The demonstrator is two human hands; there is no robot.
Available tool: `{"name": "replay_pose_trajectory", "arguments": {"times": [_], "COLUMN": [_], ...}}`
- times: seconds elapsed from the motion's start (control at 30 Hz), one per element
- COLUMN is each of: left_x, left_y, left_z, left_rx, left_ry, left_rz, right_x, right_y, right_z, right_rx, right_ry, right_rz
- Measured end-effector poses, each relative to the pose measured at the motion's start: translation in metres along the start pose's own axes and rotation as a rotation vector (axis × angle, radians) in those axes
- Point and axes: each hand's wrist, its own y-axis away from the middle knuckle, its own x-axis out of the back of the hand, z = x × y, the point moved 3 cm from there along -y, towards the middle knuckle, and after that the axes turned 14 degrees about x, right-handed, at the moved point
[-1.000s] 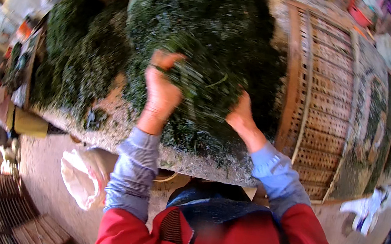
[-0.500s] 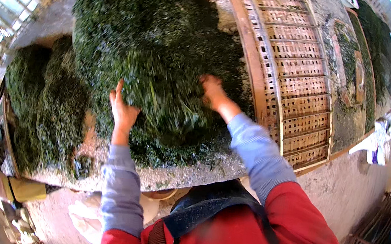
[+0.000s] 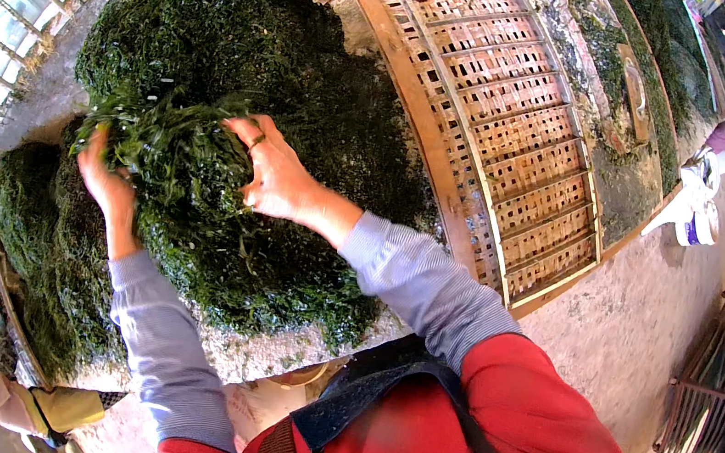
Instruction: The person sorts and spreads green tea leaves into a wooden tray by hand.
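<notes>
A large heap of dark green leaves (image 3: 221,49), wet-looking and strand-like, covers the left half of the work surface. On its near side my left hand (image 3: 108,177) and my right hand (image 3: 275,173) hold a loose clump of leaves (image 3: 179,145) between them. The left hand presses the clump's left side, its fingers smeared by motion. On the right side, my right hand curls round the clump, thumb apart and fingertips partly buried; a ring shows on one finger. Some leaf strands at the clump's top are blurred by movement.
A woven bamboo rack (image 3: 524,129) with crossbars stands right of the heap, beside a wooden board (image 3: 415,113). A second leaf mound (image 3: 24,197) lies at far left. A co-worker (image 3: 42,399) is at lower left. A white container (image 3: 695,218) and a slatted rack (image 3: 700,395) are at right.
Both hands have moved left and closer together, bringing the clump of leaves between them. The view has shifted, so the rack and heap sit further left.
</notes>
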Motion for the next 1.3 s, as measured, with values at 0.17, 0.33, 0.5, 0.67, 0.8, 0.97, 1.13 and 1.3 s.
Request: {"name": "replay_pose_trajectory", "arguments": {"times": [0.17,0.33,0.5,0.67,0.8,0.97,1.13,1.3], "left_x": [-0.012,-0.071,-0.09,-0.058,-0.001,-0.029,-0.066,-0.079], "left_y": [0.09,0.275,0.29,0.228,0.127,0.096,0.121,0.112], "left_z": [0.056,0.078,0.037,0.037,0.091,0.07,0.012,-0.007], "left_rx": [-0.154,-0.208,-0.25,-0.297,-0.23,-0.146,-0.012,-0.019], "left_ry": [-0.502,-0.534,-0.698,-0.326,-0.176,-0.627,-0.659,-0.696], "left_rz": [0.119,-0.446,-0.531,-0.223,0.146,-0.298,-0.392,-0.306], "right_x": [0.091,0.095,0.039,0.027,0.057,0.093,0.06,0.077], "right_y": [-0.005,0.032,0.106,0.133,0.064,0.003,0.024,0.054], "right_z": [0.064,0.194,0.118,0.102,0.051,0.099,0.18,0.156], "right_rx": [-0.264,-0.447,-0.309,-0.218,-0.32,-0.42,-0.594,-0.455], "right_ry": [0.39,0.159,0.858,0.583,0.591,0.786,0.602,0.411], "right_rz": [-0.077,-0.278,-0.368,-0.188,-0.301,-0.051,-0.141,0.192]}}
